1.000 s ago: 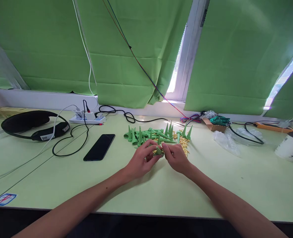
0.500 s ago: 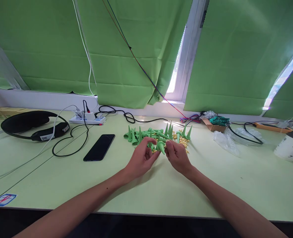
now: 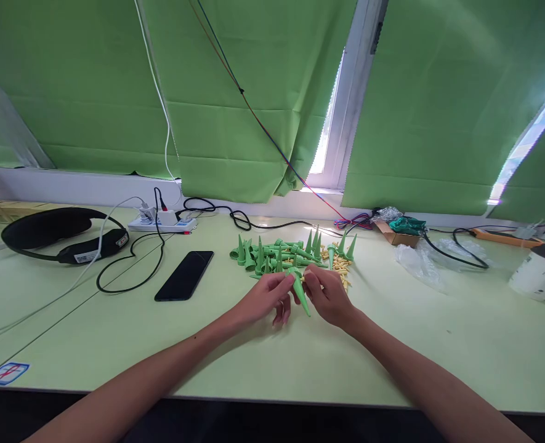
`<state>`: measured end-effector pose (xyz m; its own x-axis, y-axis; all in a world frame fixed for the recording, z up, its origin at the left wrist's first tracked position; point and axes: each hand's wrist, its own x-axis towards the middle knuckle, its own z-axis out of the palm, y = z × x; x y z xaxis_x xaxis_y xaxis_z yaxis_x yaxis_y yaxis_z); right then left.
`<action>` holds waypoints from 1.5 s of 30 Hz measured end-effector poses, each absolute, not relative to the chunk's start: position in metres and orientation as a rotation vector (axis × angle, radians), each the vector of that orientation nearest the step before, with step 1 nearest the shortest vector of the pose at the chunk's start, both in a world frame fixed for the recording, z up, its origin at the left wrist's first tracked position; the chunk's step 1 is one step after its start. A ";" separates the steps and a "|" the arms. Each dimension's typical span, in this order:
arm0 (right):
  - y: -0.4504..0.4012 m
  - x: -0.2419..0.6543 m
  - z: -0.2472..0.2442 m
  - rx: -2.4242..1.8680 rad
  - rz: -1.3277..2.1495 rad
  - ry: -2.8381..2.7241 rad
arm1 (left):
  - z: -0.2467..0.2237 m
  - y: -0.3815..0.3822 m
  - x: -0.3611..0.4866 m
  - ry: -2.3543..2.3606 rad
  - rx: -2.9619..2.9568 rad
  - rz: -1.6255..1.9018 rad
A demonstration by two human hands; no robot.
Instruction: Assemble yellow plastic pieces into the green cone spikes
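Note:
My left hand (image 3: 272, 295) is closed on a green plastic spike (image 3: 301, 296), pinched near its wide collar end. The spike's point slants down toward me and to the right. My right hand (image 3: 326, 292) is closed close beside the collar, its fingertips pinching a small beige piece (image 3: 303, 279) that is mostly hidden. Just beyond my hands lies a pile of green spikes (image 3: 295, 247), several of them standing point up. To the right of that pile, small beige pieces (image 3: 341, 269) are heaped, partly behind my right hand.
A black phone (image 3: 184, 275) lies left of my hands. Farther left are a black headband-shaped device (image 3: 64, 237) and a white power strip (image 3: 162, 223) with cables. At right are a small cardboard box (image 3: 400, 235), clear plastic bags (image 3: 420, 266) and a white roll-like object (image 3: 542, 274).
The spike in my left hand has turned, so its long point now reaches down toward me. My left fingers have shifted around its collar. My right hand stays close beside it.

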<state>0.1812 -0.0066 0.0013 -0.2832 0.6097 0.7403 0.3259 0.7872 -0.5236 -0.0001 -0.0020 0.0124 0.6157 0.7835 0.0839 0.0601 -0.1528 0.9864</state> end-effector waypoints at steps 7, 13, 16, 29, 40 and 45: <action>-0.005 0.182 0.001 -0.769 0.320 -1.947 | 0.009 0.001 -0.002 0.685 1.648 0.722; -0.003 0.184 0.001 -0.847 0.338 -1.985 | 0.013 -0.001 -0.002 0.708 1.696 0.763; -0.003 0.182 0.000 -0.866 0.292 -1.980 | 0.014 -0.002 -0.002 0.739 1.747 0.783; -0.004 0.179 0.002 -0.918 0.403 -1.972 | 0.010 -0.006 0.000 0.994 1.977 0.965; -0.001 0.177 -0.001 -0.948 0.437 -1.927 | -0.001 -0.006 0.000 0.877 2.347 1.235; -0.003 0.176 0.002 -0.942 0.390 -1.853 | 0.006 -0.008 0.004 0.952 2.131 1.184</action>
<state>0.1761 -0.0034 0.0020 -0.2167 0.7500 0.6249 0.4343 0.6474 -0.6263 0.0036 -0.0085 0.0055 0.3711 0.7791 0.5052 0.3259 -0.6188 0.7148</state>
